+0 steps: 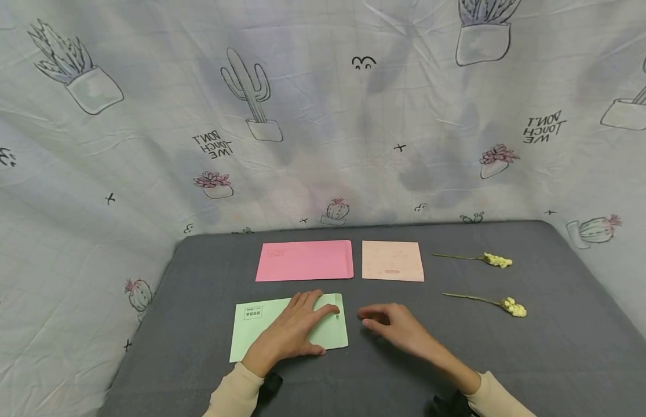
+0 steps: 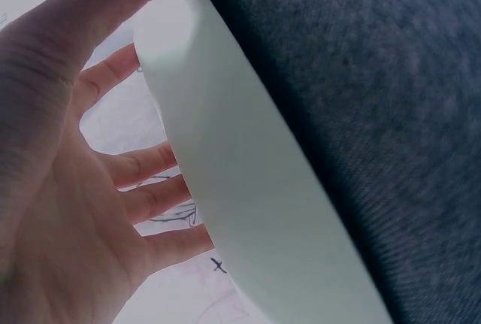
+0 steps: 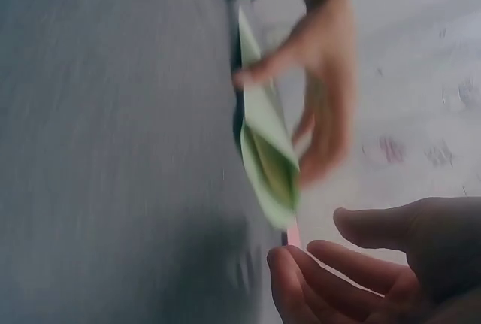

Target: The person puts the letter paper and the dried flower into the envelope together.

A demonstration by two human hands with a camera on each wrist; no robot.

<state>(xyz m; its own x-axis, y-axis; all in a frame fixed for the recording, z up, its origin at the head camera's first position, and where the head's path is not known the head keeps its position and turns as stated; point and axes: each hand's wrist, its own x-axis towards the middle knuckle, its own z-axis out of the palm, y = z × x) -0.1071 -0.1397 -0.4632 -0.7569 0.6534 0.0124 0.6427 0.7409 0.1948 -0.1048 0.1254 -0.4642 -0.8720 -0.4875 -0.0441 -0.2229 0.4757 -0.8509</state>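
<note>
A pale green envelope (image 1: 255,333) lies on the grey-covered table at the front left. My left hand (image 1: 296,327) spans it near its right end, holding it between the thumb at the near edge and fingers toward the far edge. In the left wrist view the envelope (image 2: 233,143) looks slightly bowed under the fingers. The right wrist view shows the mouth of the envelope (image 3: 272,170) gaping at the right end. Just right of that end hovers my right hand (image 1: 398,329), fingers loosely bent, thumb apart, nothing held.
Behind the green envelope lies a pink envelope (image 1: 302,263), with a peach card (image 1: 391,260) to its right. Farther right are two yellow dried flower stems (image 1: 496,260), one behind the other (image 1: 512,306). A cactus-printed cloth (image 1: 312,174) hangs behind the table.
</note>
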